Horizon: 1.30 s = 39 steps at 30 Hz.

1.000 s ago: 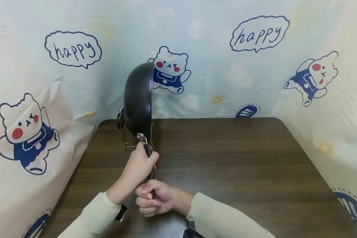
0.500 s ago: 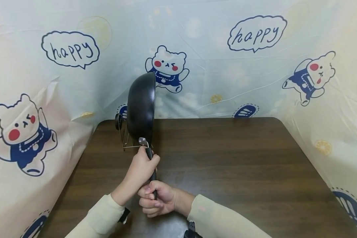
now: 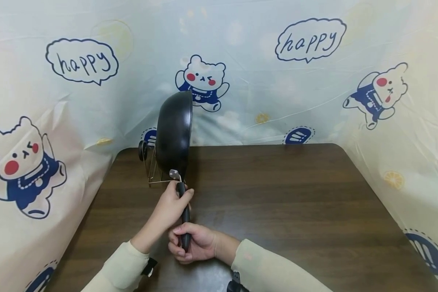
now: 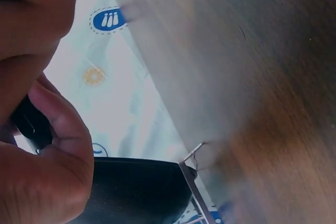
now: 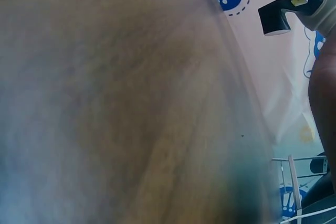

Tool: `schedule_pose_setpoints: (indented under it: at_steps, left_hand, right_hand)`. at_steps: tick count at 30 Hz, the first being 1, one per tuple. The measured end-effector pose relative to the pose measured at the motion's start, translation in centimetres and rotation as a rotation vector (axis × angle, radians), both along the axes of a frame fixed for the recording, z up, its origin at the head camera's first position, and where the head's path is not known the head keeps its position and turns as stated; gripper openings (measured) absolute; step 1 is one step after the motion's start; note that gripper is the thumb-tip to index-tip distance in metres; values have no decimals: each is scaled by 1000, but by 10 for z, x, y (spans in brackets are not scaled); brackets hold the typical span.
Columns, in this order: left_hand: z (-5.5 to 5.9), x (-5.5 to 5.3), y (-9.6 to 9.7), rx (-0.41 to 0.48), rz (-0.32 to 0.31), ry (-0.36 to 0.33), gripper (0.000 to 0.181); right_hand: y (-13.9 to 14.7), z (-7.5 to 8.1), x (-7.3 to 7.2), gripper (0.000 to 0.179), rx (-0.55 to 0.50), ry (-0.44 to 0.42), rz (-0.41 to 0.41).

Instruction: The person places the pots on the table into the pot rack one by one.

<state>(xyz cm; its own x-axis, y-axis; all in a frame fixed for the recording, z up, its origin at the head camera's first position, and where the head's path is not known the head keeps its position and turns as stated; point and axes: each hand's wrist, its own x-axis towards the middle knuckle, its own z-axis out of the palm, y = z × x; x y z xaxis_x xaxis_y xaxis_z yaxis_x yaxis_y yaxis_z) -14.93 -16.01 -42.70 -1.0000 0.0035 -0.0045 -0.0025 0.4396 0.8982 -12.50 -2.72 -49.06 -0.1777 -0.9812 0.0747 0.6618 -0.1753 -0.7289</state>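
A black wok [image 3: 173,132] stands on edge in a gold wire rack [image 3: 161,182] at the table's back left, its outer side to the left and its handle [image 3: 185,215] pointing towards me. My left hand [image 3: 170,207] grips the handle near the metal bracket. Lower down, my right hand [image 3: 195,242] has its fingers loosely curled round the handle's end, which shows between thumb and fingers. In the left wrist view, the wok's dark side [image 4: 136,190] lies against the rack's bar [image 4: 195,190]. The wok hides most of the rack.
A round black knob [image 3: 142,151] sits at the rack's left side; what it belongs to is hidden. The brown wooden table [image 3: 277,211] extends to the right. A printed cloth [image 3: 255,89] hangs behind and along both sides.
The wok has come down into the rack, mostly in the first half second. My right hand's grip on the handle end has loosened. The left hand still grips the handle.
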Motion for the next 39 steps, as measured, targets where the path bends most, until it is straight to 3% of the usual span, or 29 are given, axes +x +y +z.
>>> schedule_pose_setpoints:
  at_steps: [9, 18, 23, 30, 34, 39]
  left_hand:
    - [-3, 2, -5, 68, -40, -40, 47]
    - [-11, 4, -15, 207, -1, -97, 47]
    - [-15, 4, -24, 283, 14, -138, 52]
    - [-22, 6, -49, 383, -86, -180, 68]
    - [-23, 11, -66, 371, -133, -110, 69]
    - [-18, 23, -85, 196, -129, 86, 56]
  right_hand:
    - [11, -4, 0, 30, 98, 36, -149]
    - [35, -6, -6, 58, 181, 56, -169]
    - [53, -5, -9, 62, 227, 63, -200]
    - [89, 1, -16, 69, 275, 107, -257]
    - [115, 10, -18, 68, 280, 172, -322]
    - [150, 24, -19, 60, 281, 314, -448]
